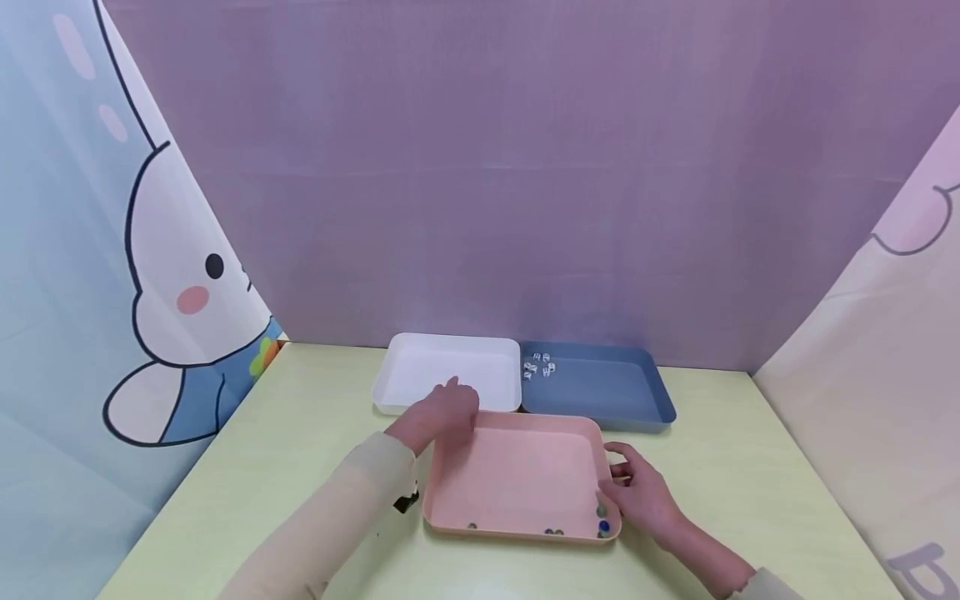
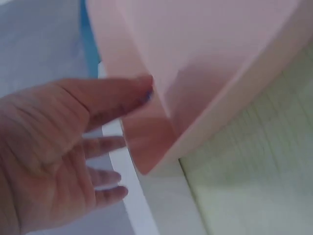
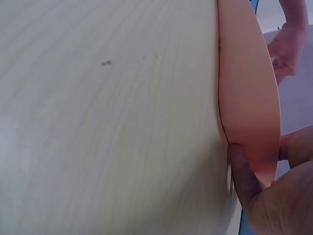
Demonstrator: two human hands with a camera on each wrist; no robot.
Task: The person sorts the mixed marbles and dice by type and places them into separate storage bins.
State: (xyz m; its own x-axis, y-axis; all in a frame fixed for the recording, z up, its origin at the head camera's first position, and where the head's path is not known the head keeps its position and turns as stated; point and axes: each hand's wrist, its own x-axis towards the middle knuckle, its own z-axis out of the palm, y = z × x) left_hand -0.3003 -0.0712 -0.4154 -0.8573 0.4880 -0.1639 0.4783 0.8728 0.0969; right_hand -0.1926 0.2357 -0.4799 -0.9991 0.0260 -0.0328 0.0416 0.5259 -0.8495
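A pink tray (image 1: 525,467) lies on the table before me, with several small glass marbles (image 1: 603,526) along its near edge and near right corner. My left hand (image 1: 452,408) is over the tray's far left corner. Seen from the left wrist, its thumb and forefinger pinch a small, blurred blue marble (image 2: 148,94), mostly hidden, while the other fingers reach past the tray's corner. At the tray's right side my right hand (image 1: 645,497) grips the rim; the right wrist view has its thumb (image 3: 242,169) against the outer wall.
Behind the pink tray stand a white tray (image 1: 420,367) on the left and a blue tray (image 1: 607,387) on the right. Several white dice (image 1: 546,372) lie in the blue tray's left end. A purple curtain (image 1: 525,183) hangs behind the table.
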